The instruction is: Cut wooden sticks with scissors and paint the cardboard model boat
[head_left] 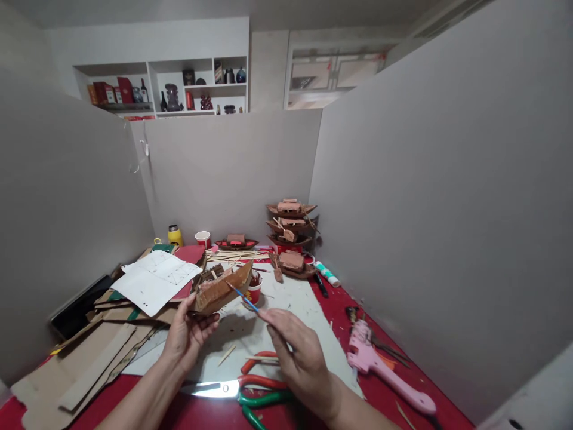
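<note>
My left hand (pixel 190 331) holds up a small cardboard model boat (pixel 224 289), tilted so that its side faces me. Part of that side is coated brown. Between the fingers of my right hand (pixel 298 352) is a thin blue paintbrush (pixel 245 298), its tip at the boat's side. Just behind the brush stands a red paper cup (pixel 254 291) with dark brown paint at its rim. Below my hands lie scissors (pixel 224 389) with red and green handles, partly covered by my right hand and wrist.
Finished-looking model boats (pixel 290 224) are stacked at the back, with another boat (pixel 293 263) in front. A pink glue gun (pixel 389 373) lies at right. Cardboard pieces (pixel 89 364) and a drawn paper sheet (pixel 156 280) cover the left. Thin wooden sticks (pixel 237 255) lie behind. Grey partitions (pixel 430 197) enclose the table.
</note>
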Demonstrator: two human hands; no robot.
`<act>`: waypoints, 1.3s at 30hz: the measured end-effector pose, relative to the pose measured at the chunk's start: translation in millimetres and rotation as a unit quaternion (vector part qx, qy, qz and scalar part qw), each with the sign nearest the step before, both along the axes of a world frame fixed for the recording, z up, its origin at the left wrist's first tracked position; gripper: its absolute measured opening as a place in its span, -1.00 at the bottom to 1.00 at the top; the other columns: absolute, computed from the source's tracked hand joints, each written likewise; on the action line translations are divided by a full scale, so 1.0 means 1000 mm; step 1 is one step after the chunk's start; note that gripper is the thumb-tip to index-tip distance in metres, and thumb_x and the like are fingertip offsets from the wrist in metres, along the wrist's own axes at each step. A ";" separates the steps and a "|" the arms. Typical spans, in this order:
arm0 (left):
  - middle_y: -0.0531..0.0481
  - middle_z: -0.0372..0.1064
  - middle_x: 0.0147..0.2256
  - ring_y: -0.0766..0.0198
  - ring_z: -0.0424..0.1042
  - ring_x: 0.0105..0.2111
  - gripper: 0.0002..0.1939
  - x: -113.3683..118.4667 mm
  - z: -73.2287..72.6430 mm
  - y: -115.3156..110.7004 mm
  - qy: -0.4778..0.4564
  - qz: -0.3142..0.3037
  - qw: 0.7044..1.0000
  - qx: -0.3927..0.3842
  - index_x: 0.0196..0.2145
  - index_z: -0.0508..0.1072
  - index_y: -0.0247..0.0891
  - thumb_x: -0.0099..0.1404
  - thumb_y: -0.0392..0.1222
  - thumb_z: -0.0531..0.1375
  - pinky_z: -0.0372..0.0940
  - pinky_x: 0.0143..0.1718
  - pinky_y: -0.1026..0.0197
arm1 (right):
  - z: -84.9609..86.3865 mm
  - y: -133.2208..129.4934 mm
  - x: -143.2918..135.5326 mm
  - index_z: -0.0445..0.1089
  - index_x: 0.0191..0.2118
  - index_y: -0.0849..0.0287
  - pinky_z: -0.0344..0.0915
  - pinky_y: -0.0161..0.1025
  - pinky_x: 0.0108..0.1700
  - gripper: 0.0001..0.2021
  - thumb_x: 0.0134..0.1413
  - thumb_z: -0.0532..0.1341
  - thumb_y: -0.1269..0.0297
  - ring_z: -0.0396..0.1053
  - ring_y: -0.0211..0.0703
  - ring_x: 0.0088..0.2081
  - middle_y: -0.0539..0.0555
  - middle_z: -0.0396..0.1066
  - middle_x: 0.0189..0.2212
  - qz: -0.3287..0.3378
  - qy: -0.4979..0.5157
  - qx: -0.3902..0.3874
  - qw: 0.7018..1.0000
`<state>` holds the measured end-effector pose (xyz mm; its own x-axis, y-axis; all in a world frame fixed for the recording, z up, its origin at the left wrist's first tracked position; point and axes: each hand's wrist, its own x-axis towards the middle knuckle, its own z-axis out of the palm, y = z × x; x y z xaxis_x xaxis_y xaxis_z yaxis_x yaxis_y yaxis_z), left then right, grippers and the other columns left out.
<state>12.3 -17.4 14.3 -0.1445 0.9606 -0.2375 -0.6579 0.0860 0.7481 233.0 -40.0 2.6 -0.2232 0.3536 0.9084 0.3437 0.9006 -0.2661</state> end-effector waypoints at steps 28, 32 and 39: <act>-0.23 0.49 -0.44 0.15 0.51 -0.54 -0.68 -0.007 0.003 0.001 -0.047 -0.036 0.998 -0.018 -0.17 0.37 -0.40 0.29 -0.07 0.10 0.42 -0.53 0.18 | 0.004 0.006 0.013 0.37 0.05 0.11 0.45 -0.08 -0.06 -0.67 0.19 0.12 0.49 0.48 -0.06 -0.09 0.14 0.51 -0.14 -0.073 0.054 0.029 0.995; -0.21 0.49 -0.45 0.15 0.51 -0.54 -0.67 -0.007 0.002 0.001 -0.055 -0.047 0.997 -0.018 -0.13 0.36 -0.40 0.28 -0.07 0.10 0.43 -0.53 0.17 | 0.000 0.004 0.006 0.35 0.07 0.08 0.46 -0.09 -0.06 -0.62 0.18 0.12 0.53 0.48 -0.06 -0.08 0.14 0.52 -0.15 -0.028 0.027 0.037 0.999; -0.27 0.51 -0.42 0.14 0.51 -0.53 -0.64 -0.014 0.009 0.002 -0.063 -0.059 0.996 -0.016 -0.11 0.37 -0.44 0.29 -0.08 0.08 0.43 -0.51 0.15 | 0.003 0.017 0.016 0.37 0.03 0.11 0.46 -0.09 -0.06 -0.70 0.23 0.10 0.47 0.47 -0.09 -0.11 0.15 0.50 -0.14 -0.081 0.081 -0.006 0.993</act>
